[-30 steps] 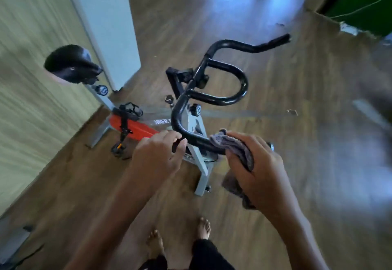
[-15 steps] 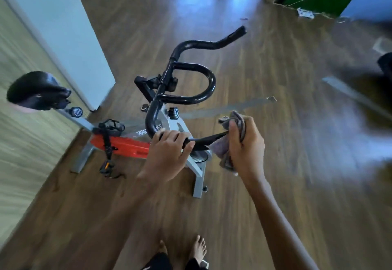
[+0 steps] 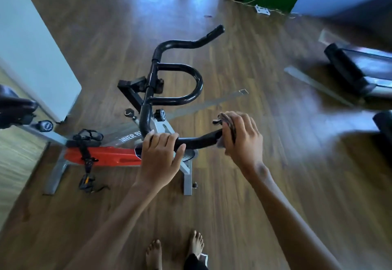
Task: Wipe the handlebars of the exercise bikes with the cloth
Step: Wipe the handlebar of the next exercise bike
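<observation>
The left hand (image 3: 159,155) curls its fingers over the black, curved tubular handlebar (image 3: 177,98) (near bar), while the right hand (image 3: 241,140) clamps a crumpled grey cloth (image 3: 228,124) round its tip.

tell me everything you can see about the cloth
The cloth is a grey-brown rag, soft and crumpled, mostly hidden. The right hand grips it bunched around the near end of the black handlebar. A folded edge sticks out above the fingers, and a paler bit shows below, against the bar.

Glossy wooden floor (image 3: 275,163), pale wall (image 3: 31,47)
</observation>
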Tool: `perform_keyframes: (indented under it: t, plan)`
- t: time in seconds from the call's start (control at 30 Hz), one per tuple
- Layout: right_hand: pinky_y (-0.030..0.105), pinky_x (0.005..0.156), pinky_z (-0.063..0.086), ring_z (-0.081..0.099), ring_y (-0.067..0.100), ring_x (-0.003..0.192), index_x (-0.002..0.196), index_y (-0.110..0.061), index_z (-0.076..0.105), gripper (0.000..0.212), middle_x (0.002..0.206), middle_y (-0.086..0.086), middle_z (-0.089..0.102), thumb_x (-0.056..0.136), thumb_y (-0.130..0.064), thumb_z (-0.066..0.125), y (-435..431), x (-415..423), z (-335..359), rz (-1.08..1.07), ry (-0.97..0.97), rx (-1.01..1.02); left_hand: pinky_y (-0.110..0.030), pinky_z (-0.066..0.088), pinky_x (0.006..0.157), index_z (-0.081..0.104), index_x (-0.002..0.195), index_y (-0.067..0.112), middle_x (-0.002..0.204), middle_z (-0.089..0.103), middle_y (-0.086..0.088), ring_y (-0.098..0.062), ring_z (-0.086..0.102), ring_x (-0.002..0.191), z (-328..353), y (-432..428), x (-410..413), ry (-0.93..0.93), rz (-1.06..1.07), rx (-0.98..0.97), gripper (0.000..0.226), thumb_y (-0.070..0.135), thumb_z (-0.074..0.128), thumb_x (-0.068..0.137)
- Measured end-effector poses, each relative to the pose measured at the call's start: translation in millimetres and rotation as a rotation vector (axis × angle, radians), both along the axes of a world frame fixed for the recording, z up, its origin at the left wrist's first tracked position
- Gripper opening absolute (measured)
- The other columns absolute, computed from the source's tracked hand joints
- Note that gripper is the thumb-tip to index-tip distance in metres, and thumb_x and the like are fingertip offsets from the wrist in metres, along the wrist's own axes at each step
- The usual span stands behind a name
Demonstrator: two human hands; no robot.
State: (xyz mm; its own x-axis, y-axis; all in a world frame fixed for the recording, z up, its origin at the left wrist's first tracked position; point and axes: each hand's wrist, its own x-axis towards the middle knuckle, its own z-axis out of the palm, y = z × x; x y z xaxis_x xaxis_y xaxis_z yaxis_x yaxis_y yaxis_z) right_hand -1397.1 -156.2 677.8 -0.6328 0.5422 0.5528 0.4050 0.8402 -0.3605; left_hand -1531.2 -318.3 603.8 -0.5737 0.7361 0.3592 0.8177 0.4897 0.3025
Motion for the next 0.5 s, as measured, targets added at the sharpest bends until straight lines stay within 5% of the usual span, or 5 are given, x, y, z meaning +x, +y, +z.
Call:
perform_keyframes:
  t: [0.07,0.23,0.33,0.4,0.5]
  plan:
    - [0.032,0.076,0.053,0.064,0.026,0.095,0.110,-0.012,0.062,0.025,0.110,0.008,0.067,0.100,-0.029,0.047,8.9,6.9,-6.9,0.125,0.012,0.149,-0.045,0.031,0.110,0.062,0.112,0.011,0.099,0.066,-0.004,-0.027,0.059,0.099,-2.4,-1.2,-1.7,-0.001,-0.014,0.006,0.044,0.043,0.034,0.098]
    - [0.038,0.072,0.054,0.068,0.021,0.083,0.094,-0.018,0.062,0.029,0.091,-0.003,0.072,0.098,-0.040,0.044,2.6,-10.5,11.3,-0.144,0.016,-0.285,-0.046,0.034,0.106,0.062,0.110,0.011,0.094,0.066,-0.001,-0.025,0.060,0.095,-4.0,-3.8,-7.2,0.050,-0.061,0.049,0.040,0.040,0.037,0.098]
    - [0.035,0.067,0.052,0.065,0.026,0.090,0.104,-0.012,0.066,0.024,0.106,0.004,0.068,0.099,-0.029,0.051,-0.2,2.2,0.9,-0.053,-0.110,0.141,-0.044,0.032,0.105,0.062,0.110,0.011,0.095,0.066,-0.002,-0.025,0.060,0.094,-5.4,-4.2,-7.0,0.065,-0.077,0.053,0.039,0.039,0.037,0.097]
    - [0.034,0.071,0.054,0.065,0.027,0.093,0.105,-0.008,0.068,0.025,0.108,0.007,0.068,0.098,-0.026,0.052,5.2,8.8,-4.1,0.065,-0.070,0.241,-0.043,0.032,0.105,0.061,0.111,0.012,0.095,0.065,-0.002,-0.024,0.059,0.094,-5.3,-4.8,-8.3,0.078,-0.082,0.065,0.037,0.038,0.039,0.097]
    - [0.037,0.076,0.055,0.067,0.021,0.084,0.095,-0.014,0.066,0.030,0.093,0.000,0.072,0.098,-0.036,0.046,4.6,-7.0,9.0,-0.081,0.058,-0.254,-0.044,0.034,0.104,0.061,0.113,0.012,0.096,0.066,-0.002,-0.025,0.060,0.093,-4.8,-6.6,-10.7,0.081,-0.094,0.041,0.036,0.036,0.039,0.097]
